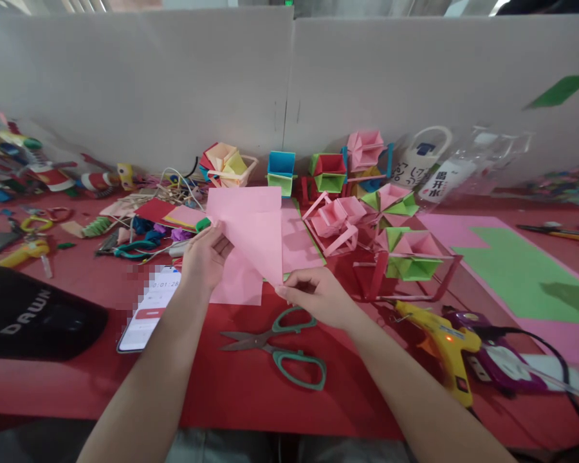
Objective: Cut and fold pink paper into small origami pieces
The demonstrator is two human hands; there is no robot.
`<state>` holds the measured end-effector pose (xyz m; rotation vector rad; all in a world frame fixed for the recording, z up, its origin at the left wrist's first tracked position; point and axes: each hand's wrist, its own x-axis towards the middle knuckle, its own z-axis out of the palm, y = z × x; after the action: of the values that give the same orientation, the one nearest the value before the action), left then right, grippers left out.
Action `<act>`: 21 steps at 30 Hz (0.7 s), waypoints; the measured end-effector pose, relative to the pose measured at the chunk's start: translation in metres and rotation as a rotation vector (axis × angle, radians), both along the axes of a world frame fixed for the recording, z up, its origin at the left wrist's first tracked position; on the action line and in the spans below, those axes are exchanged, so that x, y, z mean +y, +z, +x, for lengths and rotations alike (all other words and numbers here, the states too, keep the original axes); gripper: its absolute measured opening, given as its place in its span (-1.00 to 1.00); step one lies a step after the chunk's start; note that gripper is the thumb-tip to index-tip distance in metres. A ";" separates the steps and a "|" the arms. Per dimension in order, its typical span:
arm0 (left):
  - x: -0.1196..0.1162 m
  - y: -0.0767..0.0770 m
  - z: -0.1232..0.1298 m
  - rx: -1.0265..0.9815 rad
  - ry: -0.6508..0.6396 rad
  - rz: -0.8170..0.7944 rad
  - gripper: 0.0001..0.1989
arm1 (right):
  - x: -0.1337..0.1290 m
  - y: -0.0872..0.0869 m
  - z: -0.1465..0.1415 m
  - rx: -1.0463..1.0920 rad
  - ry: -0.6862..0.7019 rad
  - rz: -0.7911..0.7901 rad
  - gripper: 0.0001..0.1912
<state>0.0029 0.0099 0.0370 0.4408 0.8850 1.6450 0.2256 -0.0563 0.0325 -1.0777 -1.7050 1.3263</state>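
Between both hands a sheet of pink paper is held up, with a crease across its upper part and a slanting lower left edge. My left hand grips its left side between thumb and fingers. At its lower right corner, my right hand pinches the paper. Another pink sheet lies below on the red table, with more pink paper and a green edge behind. Open-bladed scissors with green handles rest just below my right hand.
Folded paper wheels on stands line the back right. A yellow glue gun with a lit orange light lies right, by a purple power strip. A phone and a black cylinder are left. A white partition stands behind.
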 end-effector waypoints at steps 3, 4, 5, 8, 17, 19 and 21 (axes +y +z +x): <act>0.000 0.002 -0.004 -0.029 0.028 0.014 -0.93 | -0.002 0.003 -0.001 -0.023 0.014 0.020 -0.71; 0.000 0.003 -0.004 -0.030 0.032 0.016 -0.93 | -0.002 0.004 -0.002 -0.029 0.022 0.026 -0.70; 0.000 0.005 -0.004 -0.028 0.035 0.015 -0.93 | -0.002 0.004 -0.002 -0.034 0.030 0.030 -0.70; -0.002 0.007 -0.002 -0.007 0.042 0.012 -0.92 | -0.002 0.004 0.000 -0.052 0.054 0.035 -0.70; -0.008 0.000 0.015 0.149 -0.106 0.038 -0.74 | 0.009 -0.008 0.001 0.263 -0.063 -0.064 -0.67; -0.013 -0.001 0.021 0.220 -0.195 0.045 -0.70 | 0.012 -0.010 0.002 0.316 -0.179 -0.076 -0.64; -0.016 -0.001 0.024 0.298 -0.277 0.066 -0.68 | 0.014 -0.010 0.004 0.332 -0.279 -0.051 -0.68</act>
<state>0.0271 -0.0064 0.0358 0.8323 0.9420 1.3761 0.2296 -0.0427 0.0220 -1.0158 -1.2363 1.2909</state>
